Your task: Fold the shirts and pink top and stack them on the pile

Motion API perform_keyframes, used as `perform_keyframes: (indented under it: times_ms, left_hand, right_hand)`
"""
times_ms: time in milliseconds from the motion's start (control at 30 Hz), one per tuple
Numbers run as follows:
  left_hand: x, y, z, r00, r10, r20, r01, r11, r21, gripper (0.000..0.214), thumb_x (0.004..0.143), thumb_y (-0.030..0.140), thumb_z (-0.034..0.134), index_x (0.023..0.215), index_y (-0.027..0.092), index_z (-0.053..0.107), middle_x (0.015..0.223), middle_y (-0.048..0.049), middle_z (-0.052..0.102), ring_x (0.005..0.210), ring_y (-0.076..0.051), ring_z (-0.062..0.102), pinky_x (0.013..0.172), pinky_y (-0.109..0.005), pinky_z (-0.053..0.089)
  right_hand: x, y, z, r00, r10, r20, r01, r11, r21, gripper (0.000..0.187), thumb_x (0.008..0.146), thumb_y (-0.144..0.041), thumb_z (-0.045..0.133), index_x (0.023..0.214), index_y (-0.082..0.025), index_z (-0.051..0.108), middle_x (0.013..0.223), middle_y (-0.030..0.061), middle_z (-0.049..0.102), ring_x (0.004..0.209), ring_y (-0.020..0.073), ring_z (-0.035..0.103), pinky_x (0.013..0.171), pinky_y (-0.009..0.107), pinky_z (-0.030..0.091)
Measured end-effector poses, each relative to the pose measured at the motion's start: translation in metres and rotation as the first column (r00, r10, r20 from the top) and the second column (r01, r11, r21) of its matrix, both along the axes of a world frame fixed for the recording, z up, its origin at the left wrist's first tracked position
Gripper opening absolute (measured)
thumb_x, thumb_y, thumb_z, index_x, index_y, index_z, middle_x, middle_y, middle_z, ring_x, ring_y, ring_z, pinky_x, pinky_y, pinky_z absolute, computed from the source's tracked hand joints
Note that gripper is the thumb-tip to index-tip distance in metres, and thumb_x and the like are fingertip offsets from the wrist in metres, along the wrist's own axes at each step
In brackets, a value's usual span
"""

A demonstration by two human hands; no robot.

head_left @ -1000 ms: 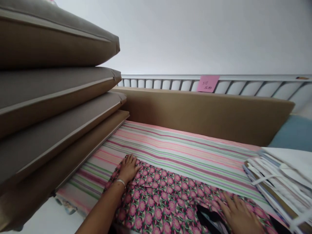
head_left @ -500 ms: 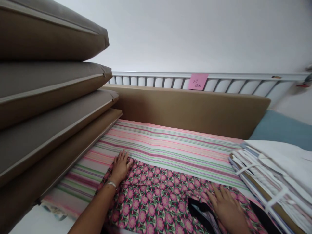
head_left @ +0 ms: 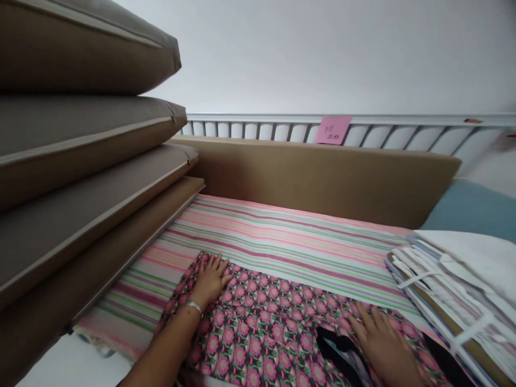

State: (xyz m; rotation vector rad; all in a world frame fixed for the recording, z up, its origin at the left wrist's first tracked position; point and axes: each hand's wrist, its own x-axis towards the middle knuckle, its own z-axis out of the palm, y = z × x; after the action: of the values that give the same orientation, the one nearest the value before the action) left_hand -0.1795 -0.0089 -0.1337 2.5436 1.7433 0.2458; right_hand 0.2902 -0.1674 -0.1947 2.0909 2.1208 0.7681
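Observation:
A dark garment with pink flowers lies spread over a striped sheet. My left hand rests flat on the cloth near its far left corner, fingers spread, a bracelet at the wrist. Toward the right end, my right hand presses flat on the same cloth with its fingers apart. Just left of that hand is a black-edged opening in the garment. A second black band shows to the right of it. The garment's near edge is partly cut off by the picture.
Several grey-and-brown cushions are piled on the left. Along the back, a brown cushion leans against a white slatted rail bearing a pink note. A strapped bundle of folded cloth lies on the right.
My left hand has slid a little to the right along the cloth, uncovering its far left corner. The right hand stays flat; the whole view has shifted slightly.

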Motion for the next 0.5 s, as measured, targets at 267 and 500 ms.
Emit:
perform_keyframes:
  times_ms: [267, 500]
  left_hand:
    - [-0.009, 0.023, -0.009, 0.989, 0.142, 0.048, -0.143, 0.989, 0.023, 0.059, 0.089, 0.056, 0.038, 0.141, 0.03, 0.034, 0.152, -0.0124, 0.023, 0.14, -0.03, 0.017, 0.111, -0.052, 0.011]
    - [-0.026, 0.034, 0.007, 0.962, 0.239, 0.134, -0.236, 0.971, -0.038, 0.057, 0.089, 0.047, 0.038, 0.14, 0.021, 0.035, 0.149, -0.0117, 0.031, 0.137, -0.025, 0.027, 0.108, -0.043, 0.027]
  right_hand:
    - [-0.003, -0.001, 0.004, 0.999, -0.005, 0.04, 0.006, 1.0, -0.021, 0.043, 0.077, -0.013, 0.045, 0.11, -0.03, 0.066, 0.133, 0.0058, 0.053, 0.122, 0.0378, 0.044, 0.093, 0.057, 0.04]
    - [-0.015, 0.002, 0.014, 0.994, -0.053, -0.095, 0.057, 0.998, 0.038, 0.04, 0.076, -0.014, 0.047, 0.106, -0.031, 0.067, 0.128, 0.0049, 0.058, 0.119, 0.0344, 0.049, 0.095, 0.056, 0.039]
